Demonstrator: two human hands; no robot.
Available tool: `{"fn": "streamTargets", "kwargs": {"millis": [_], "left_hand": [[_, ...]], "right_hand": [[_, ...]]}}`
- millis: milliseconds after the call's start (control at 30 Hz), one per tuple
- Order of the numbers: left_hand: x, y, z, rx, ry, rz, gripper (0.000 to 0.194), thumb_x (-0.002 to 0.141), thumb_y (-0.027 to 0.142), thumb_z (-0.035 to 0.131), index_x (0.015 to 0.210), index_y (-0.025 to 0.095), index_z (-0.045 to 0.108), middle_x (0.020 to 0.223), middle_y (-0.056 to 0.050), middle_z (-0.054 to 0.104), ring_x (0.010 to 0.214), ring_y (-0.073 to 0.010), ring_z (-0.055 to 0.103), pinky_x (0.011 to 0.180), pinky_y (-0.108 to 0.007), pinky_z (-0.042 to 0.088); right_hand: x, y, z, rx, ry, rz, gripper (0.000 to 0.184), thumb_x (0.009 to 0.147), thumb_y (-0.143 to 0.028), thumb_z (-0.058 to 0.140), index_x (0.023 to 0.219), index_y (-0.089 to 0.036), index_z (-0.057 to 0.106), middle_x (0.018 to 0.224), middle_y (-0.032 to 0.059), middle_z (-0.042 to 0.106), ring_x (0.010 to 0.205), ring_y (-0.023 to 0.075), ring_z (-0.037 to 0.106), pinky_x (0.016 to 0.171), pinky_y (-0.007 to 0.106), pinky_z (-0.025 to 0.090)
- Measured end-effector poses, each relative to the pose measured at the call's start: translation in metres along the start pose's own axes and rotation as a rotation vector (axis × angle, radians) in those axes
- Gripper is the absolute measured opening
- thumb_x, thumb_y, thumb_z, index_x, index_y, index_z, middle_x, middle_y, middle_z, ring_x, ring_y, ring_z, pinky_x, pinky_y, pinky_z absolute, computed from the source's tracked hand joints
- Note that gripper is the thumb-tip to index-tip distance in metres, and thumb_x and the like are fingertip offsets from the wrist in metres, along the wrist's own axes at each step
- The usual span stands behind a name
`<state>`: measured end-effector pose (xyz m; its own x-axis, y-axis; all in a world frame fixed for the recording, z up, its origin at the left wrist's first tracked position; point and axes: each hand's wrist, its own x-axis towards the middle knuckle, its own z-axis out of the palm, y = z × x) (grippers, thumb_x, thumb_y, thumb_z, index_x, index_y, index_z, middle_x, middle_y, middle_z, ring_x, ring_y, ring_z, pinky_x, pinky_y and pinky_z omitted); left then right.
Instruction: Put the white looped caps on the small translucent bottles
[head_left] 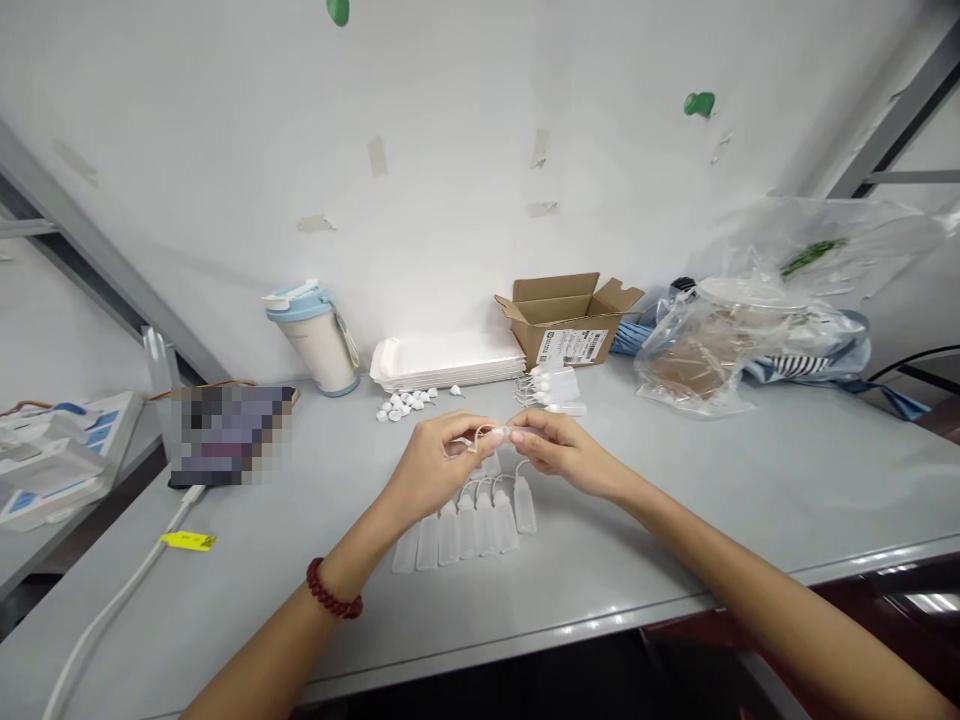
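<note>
My left hand (435, 462) and my right hand (559, 452) meet above the grey table (675, 520), both pinching one small clear squeeze bottle (491, 436) with a white cap. Under the hands lies a row of several empty clear bottles (465, 528), side by side. Behind them are a scatter of small white caps (405, 403) and a few capped bottles (555, 388). A red bead bracelet (332, 592) circles my left wrist.
A blue-lidded tumbler (319, 338) stands at the back left, a stack of white trays (446, 362) and an open cardboard box (566, 318) at the back middle. Crumpled plastic bags (750, 330) lie right. A tablet (225, 432) with white cable (112, 610) lies left.
</note>
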<state>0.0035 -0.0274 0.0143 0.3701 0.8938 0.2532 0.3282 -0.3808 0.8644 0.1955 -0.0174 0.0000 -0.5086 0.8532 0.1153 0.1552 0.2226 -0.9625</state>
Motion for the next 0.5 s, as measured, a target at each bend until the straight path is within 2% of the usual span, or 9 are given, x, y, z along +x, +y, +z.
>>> {"fn": "streamTargets", "kwargs": {"millis": [100, 167, 267, 367, 433, 500], "left_hand": [[-0.0004, 0.0001, 0.0006, 0.025, -0.029, -0.105, 0.032, 0.085, 0.044, 0.052, 0.077, 0.016, 0.065, 0.069, -0.002, 0.062, 0.061, -0.0139, 0.060, 0.055, -0.024, 0.048], [-0.0012, -0.0014, 0.0019, 0.046, -0.045, -0.125, 0.031, 0.084, 0.044, 0.052, 0.076, 0.016, 0.063, 0.064, -0.001, 0.060, 0.059, -0.0143, 0.060, 0.055, -0.023, 0.048], [-0.0020, -0.0047, 0.0040, 0.058, -0.022, -0.058, 0.022, 0.082, 0.037, 0.057, 0.087, 0.017, 0.065, 0.077, -0.003, 0.065, 0.069, -0.0154, 0.062, 0.062, -0.025, 0.051], [-0.0005, -0.0058, 0.0041, 0.026, -0.013, -0.033, 0.021, 0.079, 0.033, 0.060, 0.093, 0.018, 0.066, 0.091, -0.005, 0.065, 0.072, -0.0149, 0.061, 0.065, -0.026, 0.052], [0.0015, -0.0047, 0.0025, -0.012, -0.033, -0.073, 0.024, 0.079, 0.035, 0.061, 0.093, 0.017, 0.067, 0.090, -0.006, 0.066, 0.069, -0.0143, 0.061, 0.063, -0.026, 0.053], [0.0032, -0.0034, 0.0004, -0.034, -0.044, -0.129, 0.026, 0.080, 0.039, 0.059, 0.086, 0.015, 0.067, 0.081, -0.005, 0.067, 0.065, -0.0143, 0.061, 0.060, -0.026, 0.053]], "right_hand": [[-0.0005, -0.0011, 0.0007, -0.022, 0.008, 0.011, 0.035, 0.085, -0.049, 0.052, 0.086, -0.014, 0.057, 0.059, -0.0059, 0.034, 0.049, 0.0063, 0.029, 0.043, 0.021, 0.022], [-0.0005, -0.0006, 0.0007, -0.019, 0.000, 0.026, 0.036, 0.084, -0.050, 0.053, 0.084, -0.014, 0.056, 0.057, -0.0066, 0.033, 0.048, 0.0060, 0.028, 0.043, 0.020, 0.021], [0.0005, 0.0023, -0.0001, 0.063, -0.035, 0.059, 0.036, 0.083, -0.050, 0.053, 0.082, -0.014, 0.055, 0.054, -0.0083, 0.030, 0.044, 0.0051, 0.025, 0.041, 0.020, 0.018], [0.0024, 0.0057, -0.0011, 0.140, -0.051, 0.083, 0.035, 0.082, -0.049, 0.055, 0.080, -0.014, 0.055, 0.054, -0.0091, 0.027, 0.043, 0.0042, 0.023, 0.040, 0.020, 0.016], [0.0035, 0.0067, -0.0017, 0.163, -0.048, 0.082, 0.034, 0.082, -0.048, 0.055, 0.080, -0.014, 0.055, 0.055, -0.0089, 0.027, 0.043, 0.0040, 0.023, 0.040, 0.020, 0.015], [0.0044, 0.0061, -0.0020, 0.175, -0.041, 0.079, 0.034, 0.082, -0.048, 0.056, 0.079, -0.014, 0.055, 0.055, -0.0085, 0.028, 0.044, 0.0041, 0.023, 0.040, 0.020, 0.015]]}}
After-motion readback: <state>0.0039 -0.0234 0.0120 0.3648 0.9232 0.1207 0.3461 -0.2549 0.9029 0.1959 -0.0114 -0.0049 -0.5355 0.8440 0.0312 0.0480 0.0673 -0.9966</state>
